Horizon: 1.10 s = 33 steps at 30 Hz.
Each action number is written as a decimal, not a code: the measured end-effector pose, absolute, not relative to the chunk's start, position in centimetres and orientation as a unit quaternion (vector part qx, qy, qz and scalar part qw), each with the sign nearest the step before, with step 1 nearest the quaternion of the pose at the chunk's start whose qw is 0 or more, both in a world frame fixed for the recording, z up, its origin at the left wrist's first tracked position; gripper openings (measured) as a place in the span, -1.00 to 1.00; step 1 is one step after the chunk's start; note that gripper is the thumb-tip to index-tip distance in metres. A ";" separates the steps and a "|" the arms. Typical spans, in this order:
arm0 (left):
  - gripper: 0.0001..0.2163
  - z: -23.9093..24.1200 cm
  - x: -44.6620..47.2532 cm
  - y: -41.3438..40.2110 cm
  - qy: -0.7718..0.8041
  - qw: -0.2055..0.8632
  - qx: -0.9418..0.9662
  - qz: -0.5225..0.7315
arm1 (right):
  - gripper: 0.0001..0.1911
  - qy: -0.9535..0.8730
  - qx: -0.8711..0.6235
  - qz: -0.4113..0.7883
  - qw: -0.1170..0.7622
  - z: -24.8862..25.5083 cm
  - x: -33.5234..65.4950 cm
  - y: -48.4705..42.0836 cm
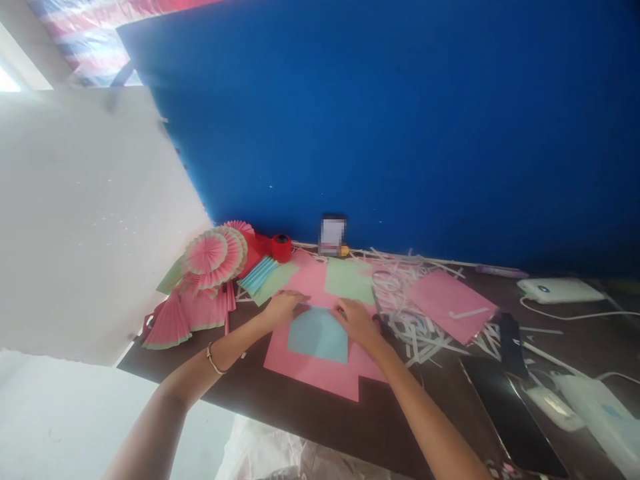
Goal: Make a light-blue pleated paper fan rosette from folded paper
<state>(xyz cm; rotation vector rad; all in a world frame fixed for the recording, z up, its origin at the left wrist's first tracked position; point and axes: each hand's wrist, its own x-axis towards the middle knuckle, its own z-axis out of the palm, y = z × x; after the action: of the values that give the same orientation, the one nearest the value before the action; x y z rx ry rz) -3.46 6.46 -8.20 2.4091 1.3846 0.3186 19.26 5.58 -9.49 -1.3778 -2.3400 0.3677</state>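
Note:
A light blue sheet of paper (319, 335) lies on top of pink sheets (320, 370) on a dark table. My left hand (283, 307) presses on the blue sheet's upper left edge with its fingers curled down. My right hand (356, 319) rests on the upper right edge, fingers bent onto the paper. Both hands seem to be folding or creasing the top edge, and the fingertips are partly hidden. A thin bracelet (215, 361) is on my left wrist.
Pink pleated paper fans (213, 257) and a red tape dispenser (280, 247) sit at the back left. Green sheets (349, 280), another pink sheet (450, 303) and white paper strips (415, 327) lie to the right. A phone (505, 413), white devices (560, 290) and cables lie far right. A blue wall (400, 133) stands behind.

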 end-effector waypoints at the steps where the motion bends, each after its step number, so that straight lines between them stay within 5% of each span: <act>1: -0.71 -8.1 -3.5 6.8 0.472 0.222 0.844 0.124 | -0.82 -0.831 -0.491 0.149 0.216 -9.2 19.3 5.4; 7: -0.71 -8.7 -3.7 7.2 0.433 0.388 0.790 0.193 | -0.82 -0.743 -0.514 0.302 0.304 -8.4 19.7 4.9; 20: -0.65 -6.5 -2.8 7.6 0.443 0.392 0.795 0.132 | -0.62 -0.615 -0.514 0.420 0.427 -9.1 19.5 4.5; 33: -0.73 -5.9 -2.9 7.9 0.422 0.488 0.745 0.169 | -0.66 -0.517 -0.560 0.418 0.494 -8.6 20.3 4.2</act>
<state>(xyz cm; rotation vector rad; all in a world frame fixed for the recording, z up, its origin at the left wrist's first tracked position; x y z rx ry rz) -2.88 7.85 -5.94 1.8114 1.0262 0.4118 20.33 4.17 -8.63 -1.3585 -1.2538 1.0140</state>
